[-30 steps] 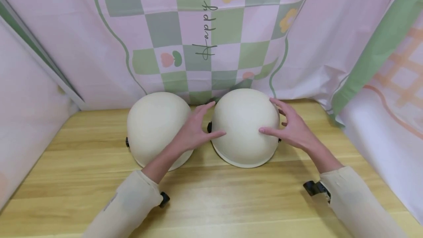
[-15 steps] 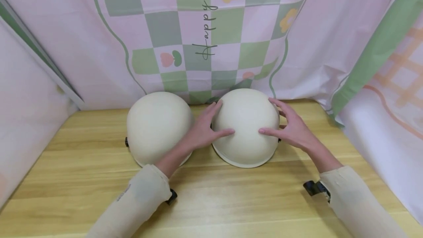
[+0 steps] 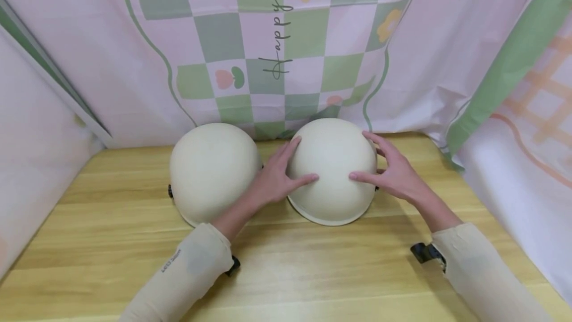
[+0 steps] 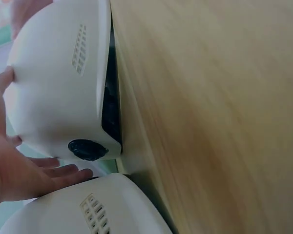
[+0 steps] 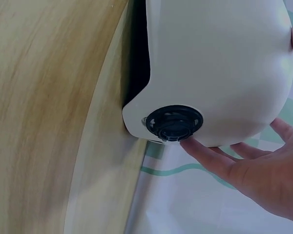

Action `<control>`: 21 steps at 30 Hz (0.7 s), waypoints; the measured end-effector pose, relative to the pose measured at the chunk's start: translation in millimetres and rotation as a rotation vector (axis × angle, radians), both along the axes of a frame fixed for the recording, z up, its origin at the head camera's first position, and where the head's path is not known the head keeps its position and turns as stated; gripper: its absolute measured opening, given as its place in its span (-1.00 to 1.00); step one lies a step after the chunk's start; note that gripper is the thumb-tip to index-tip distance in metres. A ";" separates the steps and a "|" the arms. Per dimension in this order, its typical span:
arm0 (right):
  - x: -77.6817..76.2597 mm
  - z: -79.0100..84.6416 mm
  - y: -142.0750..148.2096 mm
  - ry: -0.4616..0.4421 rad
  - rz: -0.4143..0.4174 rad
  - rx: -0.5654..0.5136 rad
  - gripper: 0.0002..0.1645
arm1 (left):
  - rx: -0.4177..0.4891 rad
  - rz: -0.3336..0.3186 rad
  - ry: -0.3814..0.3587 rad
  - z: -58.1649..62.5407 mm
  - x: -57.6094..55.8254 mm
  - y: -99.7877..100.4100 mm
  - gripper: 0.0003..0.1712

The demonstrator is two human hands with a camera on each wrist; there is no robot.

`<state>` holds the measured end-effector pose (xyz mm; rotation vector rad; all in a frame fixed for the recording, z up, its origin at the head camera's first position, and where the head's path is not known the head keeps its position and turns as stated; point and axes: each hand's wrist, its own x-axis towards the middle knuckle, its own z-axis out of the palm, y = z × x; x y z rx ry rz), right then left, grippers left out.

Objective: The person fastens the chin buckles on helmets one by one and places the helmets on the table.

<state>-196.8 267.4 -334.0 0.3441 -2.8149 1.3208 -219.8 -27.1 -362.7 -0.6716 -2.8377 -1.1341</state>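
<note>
Dome up, the right helmet [image 3: 333, 158] stood on the far part of the table [image 3: 308, 272], just beside the left helmet [image 3: 210, 168]. The left hand [image 3: 275, 178] and right hand [image 3: 395, 175], spread rather than clamped, touched its 2 sides, probably because something so round needed balanced support.

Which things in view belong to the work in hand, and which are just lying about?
In the work:
- right helmet, between the hands
- left hand, thumb on its shell
- right hand, a fingertip at its black dial

Apparently just around:
- left helmet, held by neither hand; its role is unclear
- wooden table
- checked cloth behind
</note>
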 end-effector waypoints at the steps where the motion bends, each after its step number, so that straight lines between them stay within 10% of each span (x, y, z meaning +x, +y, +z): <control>1: -0.1 -0.2 -0.1 0.003 0.001 0.000 0.30 | 0.009 0.003 -0.012 -0.3 -0.1 0.1 0.15; 21: 0.0 -2.5 1.3 -0.026 -0.017 -0.018 0.31 | 0.416 0.046 -0.369 -5.8 0.7 2.4 0.19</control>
